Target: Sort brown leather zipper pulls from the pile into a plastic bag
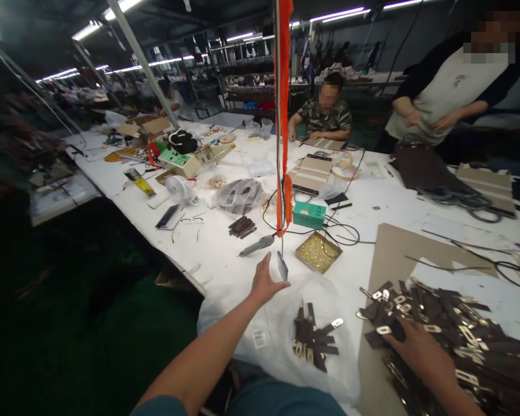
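My left hand is raised over the white table with thumb and fingers spread, beside a small blue-edged object hanging under an orange-wrapped cord; I cannot tell whether they touch. My right hand reaches into a big pile of dark brown straps with gold metal buckles; its fingertips are partly lost among the straps. Between my arms, a smaller group of such straps lies on a clear plastic bag. A grey electric screwdriver rests just beyond my left hand.
A tray of small gold parts and a green box stand ahead, with loose black cables around them. Eyeglasses lie to the left. Brown cardboard is under the pile. Two people are across the table.
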Motion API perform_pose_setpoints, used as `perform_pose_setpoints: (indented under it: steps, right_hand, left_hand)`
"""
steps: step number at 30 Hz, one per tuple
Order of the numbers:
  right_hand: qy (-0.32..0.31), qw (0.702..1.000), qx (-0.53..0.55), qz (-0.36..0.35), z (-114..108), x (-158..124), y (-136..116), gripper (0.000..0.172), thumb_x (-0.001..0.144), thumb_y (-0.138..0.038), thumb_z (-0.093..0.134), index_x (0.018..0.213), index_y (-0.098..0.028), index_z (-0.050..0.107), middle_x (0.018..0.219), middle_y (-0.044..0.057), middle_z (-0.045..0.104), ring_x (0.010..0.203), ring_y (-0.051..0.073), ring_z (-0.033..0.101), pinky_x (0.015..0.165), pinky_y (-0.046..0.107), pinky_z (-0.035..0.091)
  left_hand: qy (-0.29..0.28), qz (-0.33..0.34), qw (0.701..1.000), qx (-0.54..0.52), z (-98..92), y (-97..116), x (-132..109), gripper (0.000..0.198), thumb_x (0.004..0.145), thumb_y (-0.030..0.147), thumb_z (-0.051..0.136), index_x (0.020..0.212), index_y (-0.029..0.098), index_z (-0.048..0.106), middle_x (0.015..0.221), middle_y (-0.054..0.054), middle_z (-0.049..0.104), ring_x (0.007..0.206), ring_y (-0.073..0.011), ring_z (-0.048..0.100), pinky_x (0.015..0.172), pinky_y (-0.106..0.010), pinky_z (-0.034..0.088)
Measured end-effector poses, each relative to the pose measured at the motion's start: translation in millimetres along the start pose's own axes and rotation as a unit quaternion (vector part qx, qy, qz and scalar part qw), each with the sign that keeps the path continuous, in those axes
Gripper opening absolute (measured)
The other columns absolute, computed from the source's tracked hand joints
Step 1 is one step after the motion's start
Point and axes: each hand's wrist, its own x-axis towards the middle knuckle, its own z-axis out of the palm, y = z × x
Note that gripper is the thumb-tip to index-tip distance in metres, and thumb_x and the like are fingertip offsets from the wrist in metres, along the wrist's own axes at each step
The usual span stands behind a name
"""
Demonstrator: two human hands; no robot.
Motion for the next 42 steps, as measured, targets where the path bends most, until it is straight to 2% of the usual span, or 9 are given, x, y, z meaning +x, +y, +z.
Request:
perform_pose_setpoints:
  steps: [7,12,16,22,26,29,34,39,42]
  right_hand:
    - [-0.021,0.999,-0.033,-0.016,3,0,1,0.079,0.088,-0.063,0.042,0.149,-0.013,0.052,0.144,0.016,0.052,0.13,0.036,0.054,0.112,0.048,0.045]
    - [-0.022,0.997,-0.076,-0.023,-2,-3,-5,0.074,0.091,-0.059,0.045,0.15,-0.014,0.052,0.143,0.015,0.052,0.128,0.034,0.055,0.107,0.047,0.048]
    - [-0.029,0.992,-0.12,-0.017,-6,-5,-11,0.072,0.093,-0.057,0.05,0.152,-0.016,0.051,0.144,0.015,0.051,0.13,0.034,0.053,0.103,0.047,0.05]
    - [-0.049,0.987,-0.15,-0.009,-16,-8,-22,0.067,0.096,-0.053,0.049,0.152,-0.016,0.052,0.144,0.015,0.05,0.129,0.034,0.054,0.099,0.048,0.051]
    - [-0.044,0.989,-0.138,-0.015,-23,-9,-26,0.058,0.098,-0.045,0.045,0.148,-0.017,0.056,0.139,0.016,0.054,0.12,0.034,0.059,0.095,0.047,0.051]
    - [-0.038,0.991,-0.124,-0.018,-24,-9,-26,0.054,0.098,-0.042,0.044,0.143,-0.016,0.059,0.137,0.016,0.055,0.118,0.033,0.061,0.094,0.046,0.052]
    - [-0.041,0.995,-0.086,-0.027,-20,-8,-20,0.048,0.096,-0.039,0.044,0.134,-0.018,0.065,0.133,0.014,0.057,0.116,0.031,0.063,0.096,0.043,0.051]
    - [-0.057,0.996,-0.073,-0.013,-19,-6,-16,0.049,0.098,-0.042,0.044,0.137,-0.019,0.063,0.137,0.014,0.056,0.117,0.031,0.063,0.101,0.044,0.05]
    - [-0.057,0.996,-0.067,-0.008,-20,-6,-17,0.049,0.099,-0.043,0.043,0.137,-0.02,0.063,0.139,0.014,0.055,0.116,0.031,0.064,0.099,0.045,0.05]
  left_hand:
    - [-0.011,0.012,0.999,0.029,21.3,5,13,0.095,0.063,0.039,0.093,0.144,0.013,0.052,0.136,-0.016,0.06,0.132,-0.0323,0.056,0.117,-0.051,0.044]
    - [-0.017,0.046,0.996,0.074,20.3,19,14,0.082,0.07,0.035,0.084,0.142,0.015,0.049,0.131,-0.013,0.061,0.124,-0.0277,0.059,0.111,-0.045,0.049]
    - [-0.029,0.067,0.988,0.136,-4.2,39,14,0.086,0.071,0.038,0.08,0.148,0.019,0.046,0.13,-0.013,0.06,0.12,-0.0301,0.06,0.105,-0.046,0.053]
    - [-0.104,0.144,0.962,0.207,-65.8,74,24,0.103,0.067,0.04,0.082,0.157,0.017,0.038,0.137,-0.016,0.061,0.125,-0.0362,0.059,0.107,-0.049,0.05]
    - [-0.147,0.215,0.939,0.224,-102.9,99,28,0.106,0.066,0.034,0.079,0.159,0.018,0.031,0.139,-0.012,0.061,0.124,-0.0327,0.059,0.111,-0.046,0.046]
    - [-0.168,0.271,0.913,0.255,-123.1,118,29,0.104,0.068,0.036,0.078,0.159,0.019,0.028,0.138,-0.009,0.063,0.121,-0.0307,0.059,0.106,-0.043,0.048]
    - [-0.197,0.311,0.875,0.313,-142.9,146,31,0.098,0.07,0.038,0.078,0.156,0.017,0.034,0.134,-0.012,0.062,0.114,-0.029,0.061,0.094,-0.038,0.051]
    - [-0.222,0.355,0.847,0.327,-150.1,165,36,0.1,0.074,0.04,0.075,0.16,0.019,0.029,0.137,-0.011,0.06,0.116,-0.0278,0.059,0.097,-0.037,0.048]
    - [-0.225,0.355,0.842,0.338,-151.5,174,38,0.098,0.075,0.041,0.074,0.16,0.017,0.03,0.131,-0.012,0.062,0.114,-0.0282,0.06,0.094,-0.037,0.048]
